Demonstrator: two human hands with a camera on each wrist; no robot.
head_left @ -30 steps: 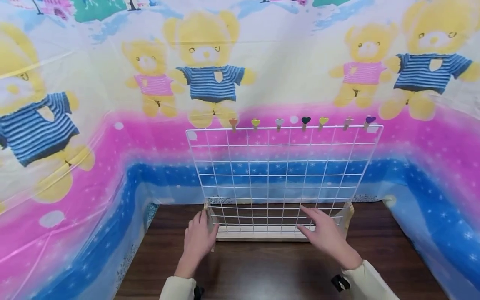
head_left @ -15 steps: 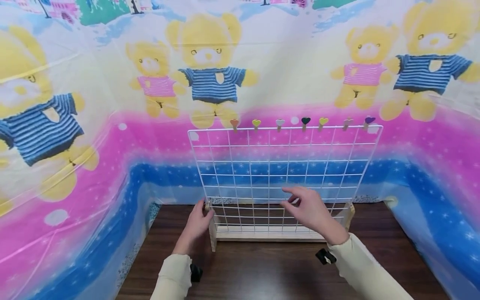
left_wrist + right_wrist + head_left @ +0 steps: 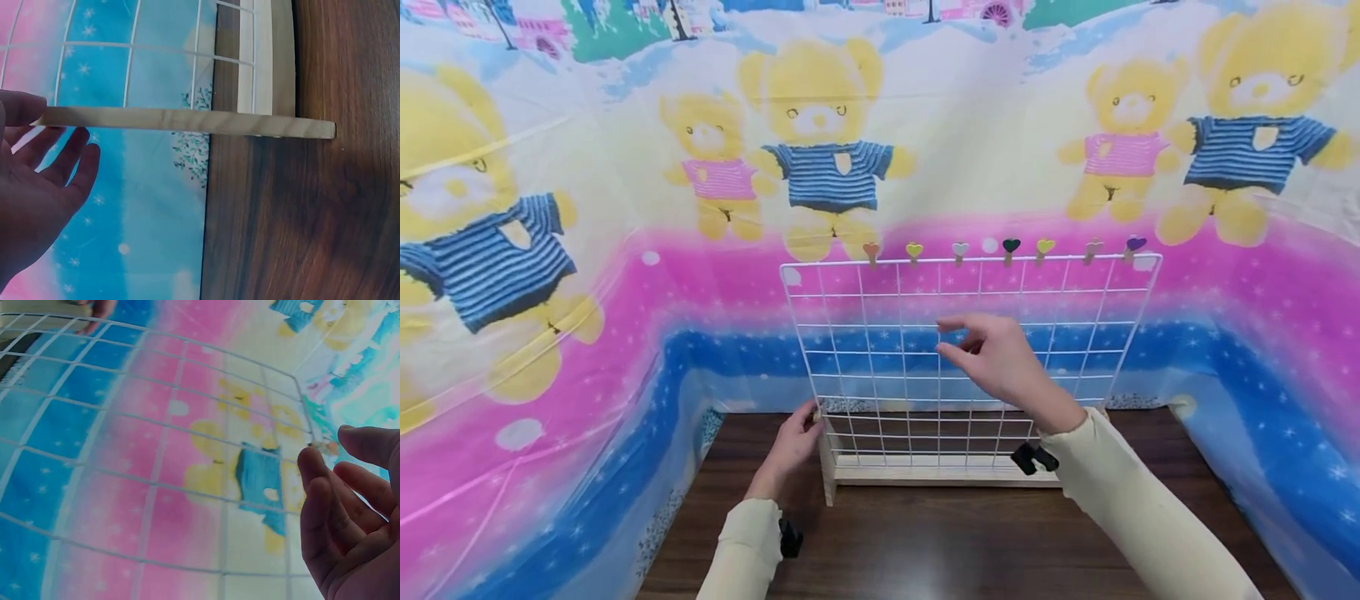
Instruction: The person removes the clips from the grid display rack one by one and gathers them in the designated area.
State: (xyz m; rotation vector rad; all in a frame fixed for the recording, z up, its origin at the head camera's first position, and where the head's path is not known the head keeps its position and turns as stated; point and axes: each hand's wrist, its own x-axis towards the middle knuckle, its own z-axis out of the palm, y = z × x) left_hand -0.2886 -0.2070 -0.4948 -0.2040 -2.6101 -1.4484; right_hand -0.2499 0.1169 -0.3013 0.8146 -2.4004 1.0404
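Straight ahead of the right hand [image 3: 992,354], the wire grid [image 3: 939,377] bars the way, with heart clips [image 3: 1011,247] jutting up beyond its fingertips! Leftward, there's a lane along the near side of the mesh, right across to the left hand [image 3: 793,442]. Over there, the wooden upright [image 3: 828,462] blocks rightward travel; outward, there's room before the cloth [image 3: 625,400].
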